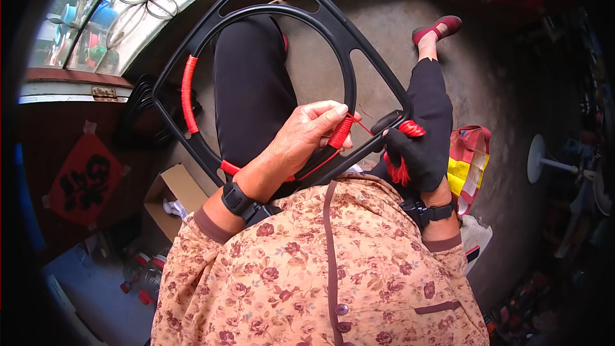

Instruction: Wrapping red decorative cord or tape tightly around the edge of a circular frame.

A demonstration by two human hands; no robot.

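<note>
A black frame (368,45) with a round inner ring (349,77) rests across my lap. Red cord is wound tightly round parts of the ring, with a long wrap (187,93) on its left side and a shorter wrap (341,133) at its lower right. My left hand (311,129), bare, pinches the ring and the end of the shorter wrap between thumb and fingers. From there a strand of cord runs right to my right hand (419,157), which wears a black glove. That hand is closed round a red cord bundle (411,129) beside the frame's right corner.
An open cardboard box (182,195) stands on the floor at the left, near bottles with red caps (150,282). To the right lie a red and yellow bag (466,166) and a white fan-like object (537,158). A window (83,22) is at the upper left.
</note>
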